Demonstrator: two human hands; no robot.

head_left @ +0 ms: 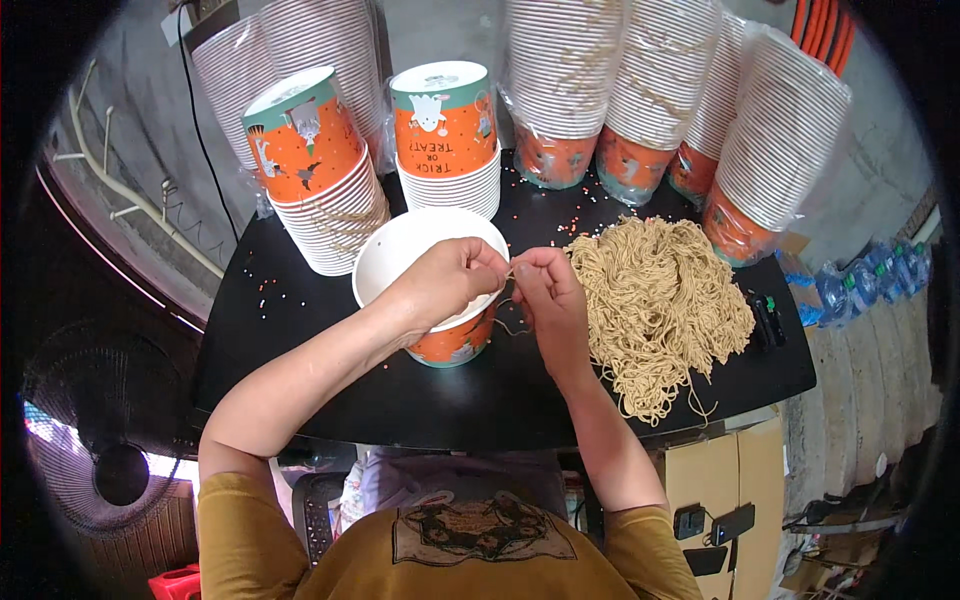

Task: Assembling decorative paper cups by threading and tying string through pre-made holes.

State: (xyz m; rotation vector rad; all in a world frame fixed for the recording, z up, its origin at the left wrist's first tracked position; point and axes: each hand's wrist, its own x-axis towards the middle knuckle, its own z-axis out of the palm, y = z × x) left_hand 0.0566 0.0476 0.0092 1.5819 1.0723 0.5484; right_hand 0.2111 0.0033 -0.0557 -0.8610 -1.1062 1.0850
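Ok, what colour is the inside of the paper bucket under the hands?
Plain white inside the paper bucket; its outer wall is orange with a teal base band. The head view shows it.

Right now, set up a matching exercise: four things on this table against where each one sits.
Things:
1. open paper bucket
2. pile of tan cords
3. wrapped stacks of buckets
4. small black gadget

Places:
A. along the far edge of the black table
B. at the table's right edge
C. under the left hand
D. just right of the right hand

Pairs: 1-C, 2-D, 3-A, 4-B
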